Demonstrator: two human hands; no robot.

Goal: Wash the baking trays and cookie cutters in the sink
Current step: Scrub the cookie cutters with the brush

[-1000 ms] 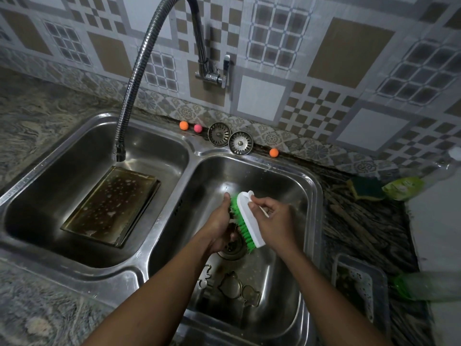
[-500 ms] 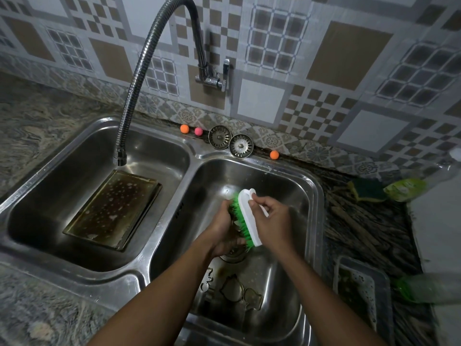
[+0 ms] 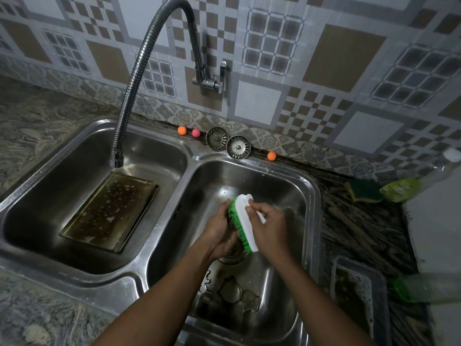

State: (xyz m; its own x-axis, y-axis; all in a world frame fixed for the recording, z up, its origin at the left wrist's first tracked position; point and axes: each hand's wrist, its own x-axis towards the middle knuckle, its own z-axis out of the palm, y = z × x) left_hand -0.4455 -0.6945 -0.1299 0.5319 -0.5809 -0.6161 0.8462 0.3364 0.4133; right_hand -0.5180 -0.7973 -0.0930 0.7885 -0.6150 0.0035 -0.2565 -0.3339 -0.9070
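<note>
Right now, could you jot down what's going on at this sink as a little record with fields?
Activity: scrubbing something small, hidden by the hand, over the right basin
Right hand: holds the white scrubbing brush, green bristles toward the left hand
Left hand: curled round the hidden item
Left basin: one soapy baking tray lying flat
Right basin floor: cookie cutters lying near the front
Tap: over the left basin, no water visible
Counter, right: sponge, second tray

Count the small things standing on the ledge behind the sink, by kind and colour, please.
Orange balls: 2
Pink ball: 1
Metal sink strainers: 2
Total: 5
</note>
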